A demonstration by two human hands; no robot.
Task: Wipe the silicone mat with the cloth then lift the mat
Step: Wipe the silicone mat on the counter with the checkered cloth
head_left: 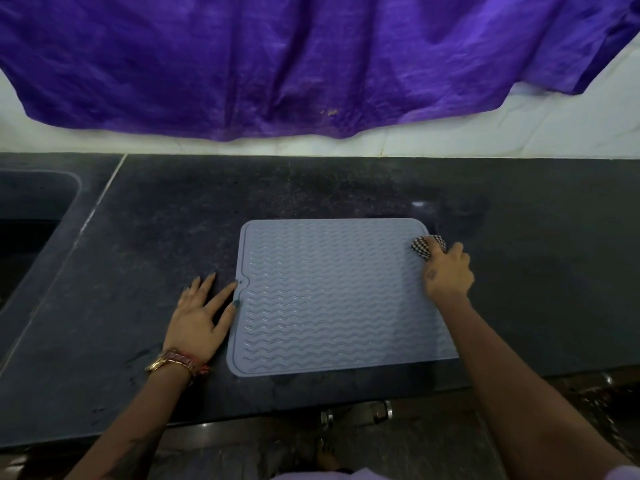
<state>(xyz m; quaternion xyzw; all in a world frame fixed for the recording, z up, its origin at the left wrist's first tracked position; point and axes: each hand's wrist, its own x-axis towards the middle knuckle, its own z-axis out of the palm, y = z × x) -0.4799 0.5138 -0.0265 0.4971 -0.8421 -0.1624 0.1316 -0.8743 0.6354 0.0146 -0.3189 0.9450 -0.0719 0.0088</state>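
A grey-blue silicone mat [329, 296] with wavy ridges lies flat on the dark stone counter [311, 188]. My right hand [448, 271] grips a bunched black-and-white checked cloth [423, 247] and holds it down on the mat's far right corner. My left hand [201, 317] lies flat on the counter beside the mat's left edge, fingers spread, with the index fingertip and thumb tip touching that edge near the small hanging hole. A watch and bracelet sit on the left wrist.
A sink basin [31, 216] is sunk into the counter at the far left. A purple sheet [311, 64] hangs over the white wall behind the counter. The counter's front edge [311, 410] runs just below the mat, with the floor beneath.
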